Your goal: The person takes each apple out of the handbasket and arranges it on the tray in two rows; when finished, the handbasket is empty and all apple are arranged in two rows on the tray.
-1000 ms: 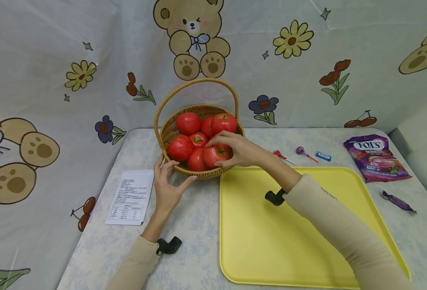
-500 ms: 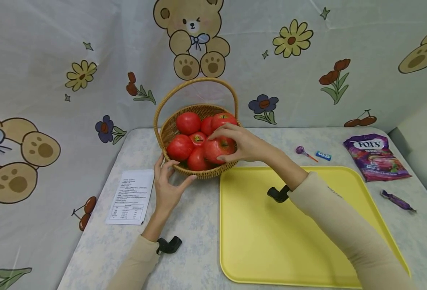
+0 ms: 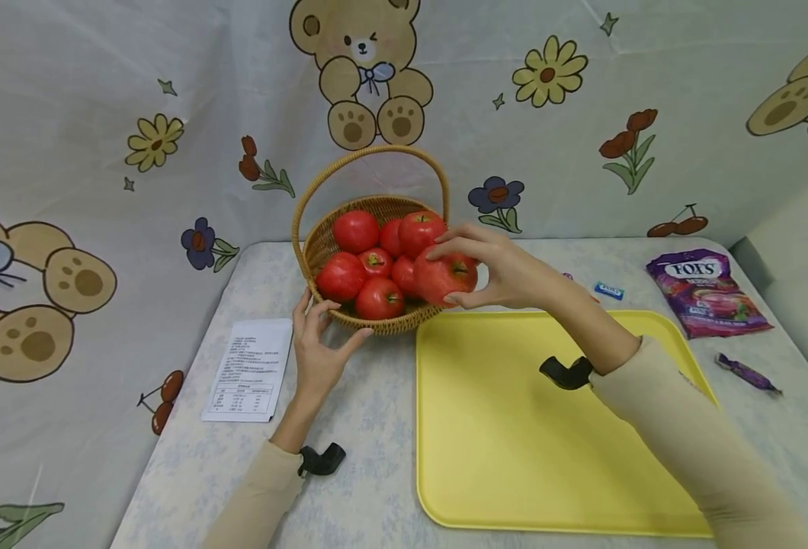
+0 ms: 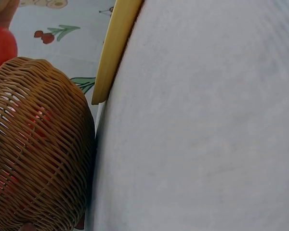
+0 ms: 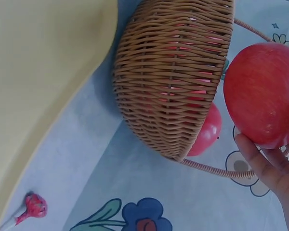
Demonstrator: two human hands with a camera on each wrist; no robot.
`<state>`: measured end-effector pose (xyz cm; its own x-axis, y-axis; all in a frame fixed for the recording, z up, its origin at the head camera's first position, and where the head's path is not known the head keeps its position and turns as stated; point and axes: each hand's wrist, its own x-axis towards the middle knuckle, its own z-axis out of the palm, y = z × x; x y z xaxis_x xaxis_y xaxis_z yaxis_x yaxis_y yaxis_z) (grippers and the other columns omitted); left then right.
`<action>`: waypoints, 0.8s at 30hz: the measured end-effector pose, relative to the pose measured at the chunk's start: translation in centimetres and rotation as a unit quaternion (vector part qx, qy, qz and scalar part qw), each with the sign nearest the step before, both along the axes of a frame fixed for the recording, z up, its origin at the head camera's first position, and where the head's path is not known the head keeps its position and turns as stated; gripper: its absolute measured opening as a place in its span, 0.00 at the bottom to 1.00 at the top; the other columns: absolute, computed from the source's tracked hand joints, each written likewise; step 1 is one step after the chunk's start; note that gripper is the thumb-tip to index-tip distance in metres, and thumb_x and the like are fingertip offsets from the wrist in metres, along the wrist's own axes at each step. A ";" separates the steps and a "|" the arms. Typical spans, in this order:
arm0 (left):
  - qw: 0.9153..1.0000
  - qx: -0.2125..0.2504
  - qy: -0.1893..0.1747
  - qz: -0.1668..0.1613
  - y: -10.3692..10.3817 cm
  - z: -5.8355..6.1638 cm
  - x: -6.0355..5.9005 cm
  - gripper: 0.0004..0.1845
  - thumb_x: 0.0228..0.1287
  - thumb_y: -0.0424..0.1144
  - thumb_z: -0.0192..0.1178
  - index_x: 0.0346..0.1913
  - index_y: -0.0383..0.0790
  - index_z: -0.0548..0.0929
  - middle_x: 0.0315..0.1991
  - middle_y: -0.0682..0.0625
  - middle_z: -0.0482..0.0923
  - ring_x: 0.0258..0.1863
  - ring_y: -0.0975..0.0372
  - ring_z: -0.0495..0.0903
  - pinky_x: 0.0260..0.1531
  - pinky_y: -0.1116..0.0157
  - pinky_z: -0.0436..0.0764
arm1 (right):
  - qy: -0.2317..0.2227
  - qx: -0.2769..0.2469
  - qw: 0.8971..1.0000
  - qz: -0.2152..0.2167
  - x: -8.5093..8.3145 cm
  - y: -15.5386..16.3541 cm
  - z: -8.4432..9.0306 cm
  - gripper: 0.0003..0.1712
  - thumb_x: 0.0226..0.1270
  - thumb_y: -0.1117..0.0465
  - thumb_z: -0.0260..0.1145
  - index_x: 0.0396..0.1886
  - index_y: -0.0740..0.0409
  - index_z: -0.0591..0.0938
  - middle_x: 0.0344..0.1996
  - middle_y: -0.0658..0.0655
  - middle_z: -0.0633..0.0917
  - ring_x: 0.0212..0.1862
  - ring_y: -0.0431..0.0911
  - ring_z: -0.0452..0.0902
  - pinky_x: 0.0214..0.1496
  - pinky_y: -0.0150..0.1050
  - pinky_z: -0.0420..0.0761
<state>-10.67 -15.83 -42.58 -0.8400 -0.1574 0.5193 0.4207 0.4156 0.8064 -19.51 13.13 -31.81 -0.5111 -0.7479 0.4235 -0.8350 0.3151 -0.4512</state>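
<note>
A woven basket (image 3: 322, 248) with a hoop handle holds several red apples (image 3: 356, 231) at the back of the table. My right hand (image 3: 496, 267) grips one red apple (image 3: 447, 277) lifted just over the basket's right rim; that apple (image 5: 262, 94) fills the right wrist view beside the basket (image 5: 173, 72). My left hand (image 3: 318, 343) rests against the basket's near left side, thumb and fingers spread on the weave. The left wrist view shows the basket wall (image 4: 36, 154) close up, with no fingers plainly in view.
A yellow tray (image 3: 534, 442) lies right of the basket. A printed paper sheet (image 3: 248, 370) lies at the left. A purple sweets bag (image 3: 706, 293), wrapped sweets (image 3: 747, 374) (image 3: 610, 290) and a red lollipop (image 5: 32, 207) sit at the back right. A printed cloth backdrop stands behind.
My right hand has lifted one apple out of the pile and moved it right, past the basket's rim. The left hand has stayed on the basket.
</note>
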 end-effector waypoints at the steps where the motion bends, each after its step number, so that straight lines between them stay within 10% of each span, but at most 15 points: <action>1: 1.000 0.000 0.000 0.001 0.0 0.0 0.0 0.27 0.46 0.25 0.76 0.49 0.26 0.74 0.70 0.25 0.51 0.72 0.37 0.55 0.56 0.42 0.77 | 0.001 0.006 1.000 -0.002 0.3 0.3 0.0 0.30 0.53 0.56 0.78 0.57 0.48 0.80 0.56 0.54 0.77 0.57 0.46 0.73 0.48 0.41 0.83; 24: 1.000 -0.001 0.010 -0.005 -0.2 -0.2 0.0 0.27 0.46 0.26 0.76 0.48 0.27 0.75 0.69 0.25 0.52 0.72 0.38 0.56 0.55 0.42 0.78 | -0.095 0.082 0.991 -0.038 4.0 4.1 -5.6 0.28 0.54 0.55 0.77 0.56 0.45 0.80 0.56 0.52 0.77 0.57 0.46 0.71 0.50 0.44 0.84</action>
<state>-10.65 -16.02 -42.79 -0.8304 -0.1484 0.5371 0.4414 0.4132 0.7966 -15.48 17.21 -37.41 -0.6273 -0.7551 0.1906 -0.7111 0.4557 -0.5354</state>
